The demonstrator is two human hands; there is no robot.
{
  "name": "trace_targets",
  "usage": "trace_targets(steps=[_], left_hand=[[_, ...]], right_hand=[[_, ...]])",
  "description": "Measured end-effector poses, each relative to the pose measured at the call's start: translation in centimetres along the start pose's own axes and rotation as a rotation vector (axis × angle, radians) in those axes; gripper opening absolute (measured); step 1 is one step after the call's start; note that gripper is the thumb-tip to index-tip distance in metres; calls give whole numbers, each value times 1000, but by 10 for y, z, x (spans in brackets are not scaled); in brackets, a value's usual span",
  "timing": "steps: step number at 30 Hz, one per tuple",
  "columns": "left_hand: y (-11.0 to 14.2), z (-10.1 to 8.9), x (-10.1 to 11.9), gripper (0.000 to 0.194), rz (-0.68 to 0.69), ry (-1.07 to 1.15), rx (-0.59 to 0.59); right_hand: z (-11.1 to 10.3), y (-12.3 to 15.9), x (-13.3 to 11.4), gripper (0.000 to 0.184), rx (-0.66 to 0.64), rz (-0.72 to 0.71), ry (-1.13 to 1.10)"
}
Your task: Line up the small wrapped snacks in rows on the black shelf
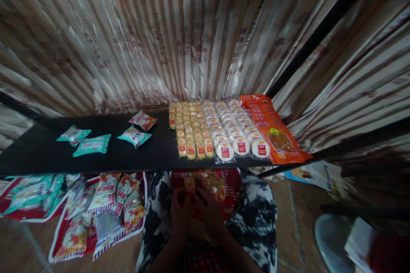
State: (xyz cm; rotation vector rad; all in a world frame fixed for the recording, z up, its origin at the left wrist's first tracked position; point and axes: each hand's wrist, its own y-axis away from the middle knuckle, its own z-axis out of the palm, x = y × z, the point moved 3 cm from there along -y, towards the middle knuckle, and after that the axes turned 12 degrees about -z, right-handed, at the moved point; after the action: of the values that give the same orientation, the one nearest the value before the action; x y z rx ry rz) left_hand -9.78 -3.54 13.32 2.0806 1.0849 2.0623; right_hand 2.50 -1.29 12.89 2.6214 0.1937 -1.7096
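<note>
Over a red basket (236, 187) between the person's knees, my left hand (179, 202) and my right hand (207, 205) pinch a small yellow wrapped snack cake (189, 185) from both sides. More small packets of the same kind (218, 189) lie inside that basket. On the black shelf just above, rows of yellow wrapped snack cakes (191, 132) stand lined up. Beside them run rows of round white crackers (241, 146) in clear wrappers, then a fanned stack of orange snack bags (272, 130). The light is dim, and the fingertips are partly blurred.
The black shelf (153, 157) also carries teal packets (92, 145) and a red-and-white packet (143, 120). Below its left side, red bags (54, 253) hold several snack packets. Pleated curtains (198, 51) hang behind. A black pole (320, 33) slants at right; a grey stool (333, 239) stands lower right.
</note>
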Motion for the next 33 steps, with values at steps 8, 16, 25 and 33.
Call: trace_targets(steps=[8, 16, 25, 33], left_hand=[[-6, -10, 18, 21, 49, -3, 49], [-29, -21, 39, 23, 102, 1, 85], [-45, -29, 78, 19, 69, 133, 102], [-72, -29, 90, 20, 90, 170, 145]], right_hand=[[10, -16, -20, 33, 3, -82, 20], [16, -38, -55, 32, 11, -178, 25], [33, -61, -77, 33, 7, -254, -32], [51, -81, -81, 40, -10, -260, -24]])
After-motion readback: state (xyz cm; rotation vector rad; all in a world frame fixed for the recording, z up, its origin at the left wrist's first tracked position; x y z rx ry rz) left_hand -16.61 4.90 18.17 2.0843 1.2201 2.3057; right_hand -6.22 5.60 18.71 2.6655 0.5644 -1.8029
